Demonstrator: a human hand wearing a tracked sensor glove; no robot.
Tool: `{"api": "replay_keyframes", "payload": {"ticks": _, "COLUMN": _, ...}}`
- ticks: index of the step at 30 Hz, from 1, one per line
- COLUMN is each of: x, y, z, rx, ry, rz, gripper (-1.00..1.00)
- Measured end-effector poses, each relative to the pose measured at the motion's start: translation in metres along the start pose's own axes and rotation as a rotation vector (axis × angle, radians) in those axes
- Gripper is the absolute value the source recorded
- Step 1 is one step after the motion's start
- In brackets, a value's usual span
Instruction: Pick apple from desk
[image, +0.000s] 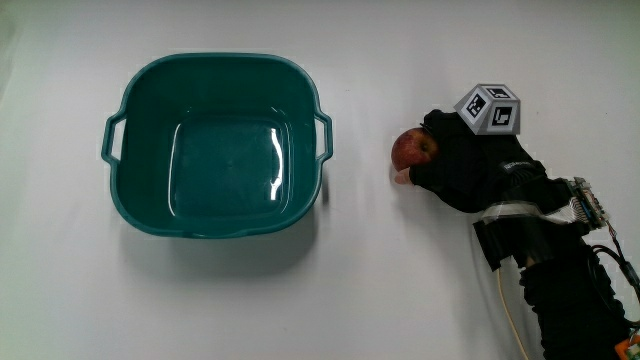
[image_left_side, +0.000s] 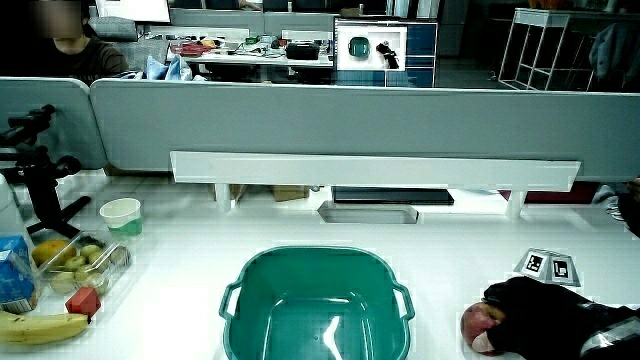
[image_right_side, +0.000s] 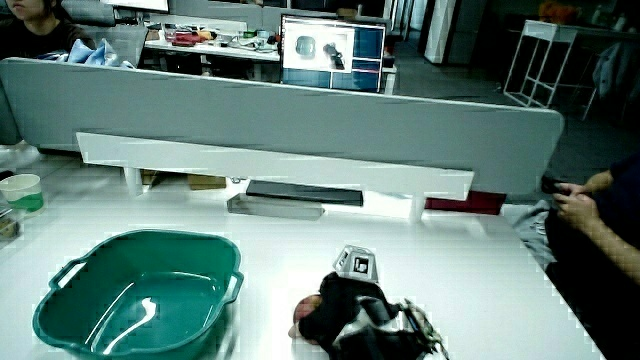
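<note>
1. A teal plastic basin (image: 218, 145) with two side handles stands on the white table (image: 400, 290); nothing is in it, and its glossy floor only reflects light. It also shows in both side views (image_left_side: 316, 303) (image_right_side: 140, 292).
2. The apple (image: 412, 150), red with a paler patch, lies on the table beside the basin, clear of the basin's rim and outside it.
3. The hand (image: 470, 165) is on the apple; the black-gloved fingers curl around the fruit's side away from the basin, so the grip is closed on the apple while the apple looks to be on the tabletop. In both side views the fruit peeks out from under the glove (image_left_side: 478, 327) (image_right_side: 306, 316).
4. The patterned cube (image: 491, 108) on the back of the hand carries black-and-white square markers, no readable words.
5. In a side view, a clear tray (image_left_side: 78, 262) near the table's edge holds small green and yellow fruit; a banana (image_left_side: 40, 326) lies beside it, nearer to the person, and a white cup (image_left_side: 121, 215) with a green band stands near the tray.
6. No brand or writing can be read anywhere.
</note>
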Motion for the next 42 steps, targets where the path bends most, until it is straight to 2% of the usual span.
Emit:
{"api": "replay_keyframes", "payload": {"ticks": 4, "x": -0.001, "y": -0.002, "z": 0.000, "rx": 0.005, "ry": 0.011, "rz": 0.024, "gripper": 0.80}}
{"api": "replay_keyframes", "payload": {"ticks": 5, "x": 0.000, "y": -0.001, "z": 0.000, "rx": 0.016, "ry": -0.001, "rz": 0.014, "gripper": 0.83}}
{"api": "replay_keyframes", "payload": {"ticks": 9, "x": -0.004, "y": -0.005, "z": 0.001, "rx": 0.022, "ry": 0.000, "rz": 0.045, "gripper": 0.97}}
{"api": "replay_keyframes", "payload": {"ticks": 10, "x": -0.003, "y": -0.004, "z": 0.000, "rx": 0.035, "ry": -0.015, "rz": 0.036, "gripper": 1.00}}
{"api": "replay_keyframes", "payload": {"ticks": 19, "x": -0.008, "y": -0.010, "z": 0.006, "rx": 0.073, "ry": -0.020, "rz": 0.071, "gripper": 1.00}}
{"api": "replay_keyframes", "payload": {"ticks": 33, "x": -0.045, "y": -0.039, "z": 0.037, "rx": 0.162, "ry": -0.067, "rz": 0.167, "gripper": 1.00}}
{"api": "replay_keyframes", "payload": {"ticks": 39, "x": -0.068, "y": -0.049, "z": 0.053, "rx": 0.193, "ry": -0.090, "rz": 0.205, "gripper": 1.00}}
{"api": "replay_keyframes", "payload": {"ticks": 42, "x": -0.081, "y": -0.053, "z": 0.059, "rx": 0.206, "ry": -0.076, "rz": 0.246, "gripper": 1.00}}
